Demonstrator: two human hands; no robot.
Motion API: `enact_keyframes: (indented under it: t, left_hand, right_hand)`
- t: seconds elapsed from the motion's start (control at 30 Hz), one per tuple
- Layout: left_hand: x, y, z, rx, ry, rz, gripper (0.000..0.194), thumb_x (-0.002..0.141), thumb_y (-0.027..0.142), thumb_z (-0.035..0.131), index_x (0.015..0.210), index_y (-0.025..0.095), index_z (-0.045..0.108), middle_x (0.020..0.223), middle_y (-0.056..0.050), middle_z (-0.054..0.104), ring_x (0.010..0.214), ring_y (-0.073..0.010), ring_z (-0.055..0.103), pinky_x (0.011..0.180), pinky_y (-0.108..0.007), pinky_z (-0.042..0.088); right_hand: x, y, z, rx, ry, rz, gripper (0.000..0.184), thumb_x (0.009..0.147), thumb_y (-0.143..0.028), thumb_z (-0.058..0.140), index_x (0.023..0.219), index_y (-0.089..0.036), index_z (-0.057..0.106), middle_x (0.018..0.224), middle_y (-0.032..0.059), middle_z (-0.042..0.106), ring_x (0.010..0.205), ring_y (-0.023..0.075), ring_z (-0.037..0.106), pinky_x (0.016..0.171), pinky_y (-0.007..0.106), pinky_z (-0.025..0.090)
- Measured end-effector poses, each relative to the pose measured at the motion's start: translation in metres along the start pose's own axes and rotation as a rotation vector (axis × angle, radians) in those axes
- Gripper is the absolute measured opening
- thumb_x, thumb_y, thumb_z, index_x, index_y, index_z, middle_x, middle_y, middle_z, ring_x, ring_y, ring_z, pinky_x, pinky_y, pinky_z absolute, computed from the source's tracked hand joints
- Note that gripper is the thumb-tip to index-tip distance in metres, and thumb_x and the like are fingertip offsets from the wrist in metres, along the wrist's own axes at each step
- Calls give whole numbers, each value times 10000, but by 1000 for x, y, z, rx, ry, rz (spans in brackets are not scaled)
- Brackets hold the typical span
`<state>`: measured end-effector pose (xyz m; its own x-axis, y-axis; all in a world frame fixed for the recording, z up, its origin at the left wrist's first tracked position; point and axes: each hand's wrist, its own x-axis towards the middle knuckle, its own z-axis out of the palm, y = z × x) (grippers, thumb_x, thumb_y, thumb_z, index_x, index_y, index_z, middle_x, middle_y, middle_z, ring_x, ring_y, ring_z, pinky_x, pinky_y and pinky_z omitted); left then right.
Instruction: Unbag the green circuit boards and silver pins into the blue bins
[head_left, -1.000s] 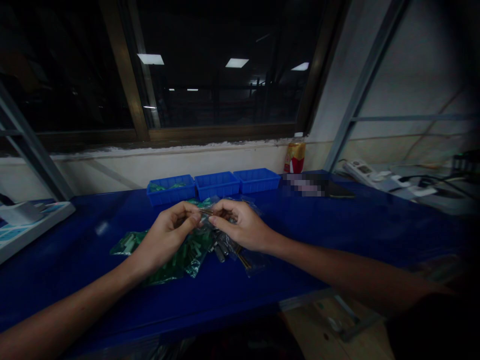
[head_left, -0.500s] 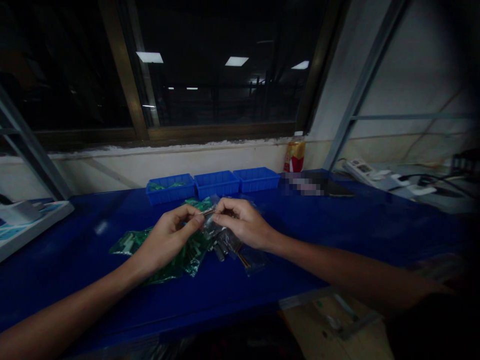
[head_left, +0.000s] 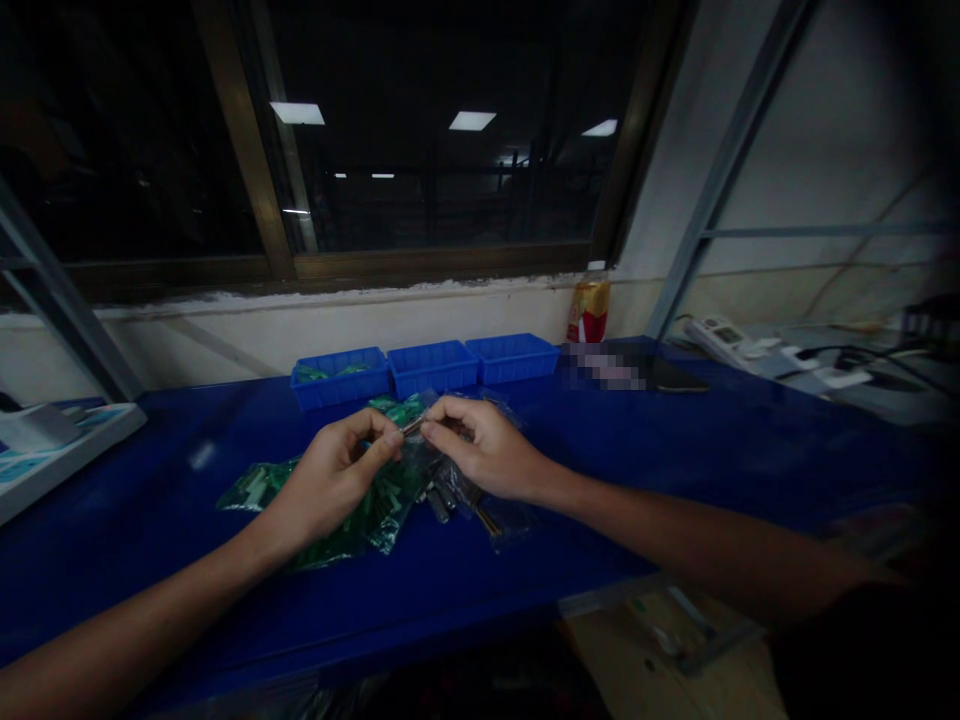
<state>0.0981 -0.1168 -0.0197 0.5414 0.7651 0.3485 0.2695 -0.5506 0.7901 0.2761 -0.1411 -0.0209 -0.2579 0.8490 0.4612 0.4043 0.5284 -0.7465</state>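
Slim metal rod (head_left: 413, 426) | pinched at either end by our left hand (head_left: 330, 470) and right hand (head_left: 487, 452) | over the bench (head_left: 637, 450), between its front and back edges | we judge it light, stiff, sturdy, slightly slippery; best gripped near its ends

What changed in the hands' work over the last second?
The slim piece pinched between left hand and right hand appears tilted: its right end now sits higher in view. No visible release. Blue bins and green bags stayed put.
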Motion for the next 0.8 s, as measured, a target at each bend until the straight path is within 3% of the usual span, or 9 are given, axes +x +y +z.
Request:
enact_keyframes:
  t: [0.2,0.53,0.8]
  left_hand:
    - [1,-2,0,-28,-15,-13,226,825,347,459,824,152,572,765,-16,575,702,-128,516,623,-231,380]
    - [0,0,-3,64,38,-33,233,807,352,466,727,148,544,677,10,520,625,-106,455,562,-217,337]
    - [0,-1,-3,79,72,-23,226,822,355,439,749,158,521,666,26,471,606,-97,420,552,-215,321]
  right_hand:
    - [1,1,-3,-24,10,-12,148,796,-253,473,678,-166,485,620,-17,497,581,94,458,532,237,350]
    - [2,5,-1,-26,-35,16,146,813,-261,461,724,-159,513,646,-10,517,604,97,475,561,241,366]
    - [1,2,0,136,-23,80,140,772,-256,513,852,-145,543,718,2,527,615,96,480,555,238,370]
